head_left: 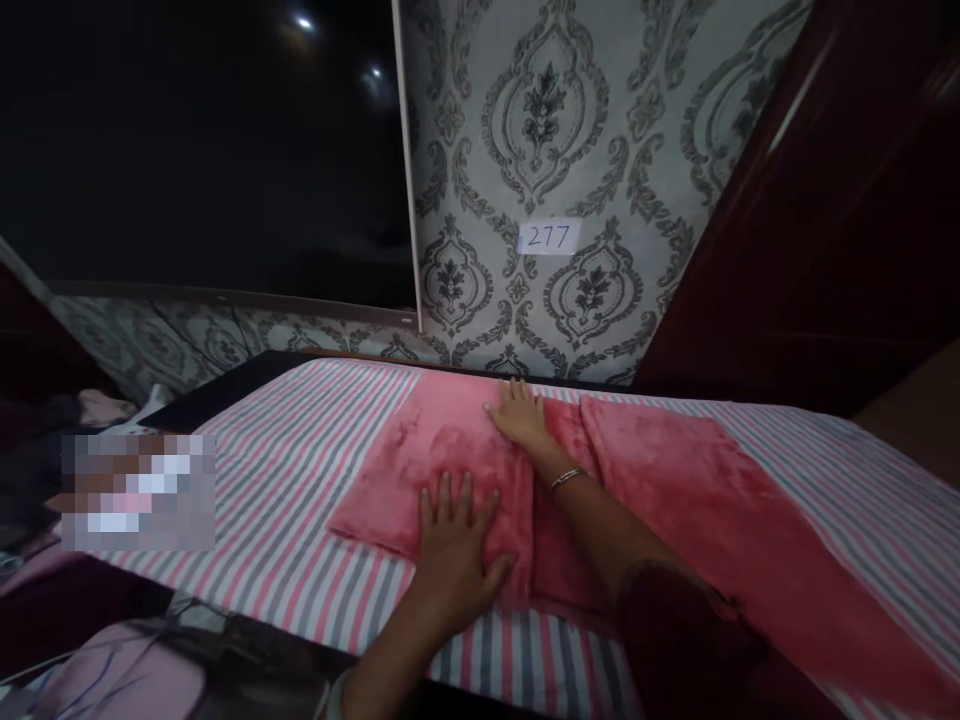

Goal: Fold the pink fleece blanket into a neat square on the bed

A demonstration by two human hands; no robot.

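Observation:
A plush pink blanket (675, 470) lies across a striped cloth (285, 460), with its left part folded over toward the middle. My left hand (454, 550) rests flat on the near side of that folded part, its fingers spread. Farther back, my right hand (521, 412) presses on the blanket close to the fold's far right edge, fingers stretched out. A bracelet (568, 478) circles my right wrist. Neither hand grips anything. Part of the blanket on the right is hidden behind my right arm and dark sleeve.
Behind the table stands a patterned wall with a paper marked 277 (550, 236). A large dark television screen (202, 150) is at the left. A pixelated patch (139, 492) covers something on the cloth's left end. A pink item (120, 675) and cables sit at the lower left.

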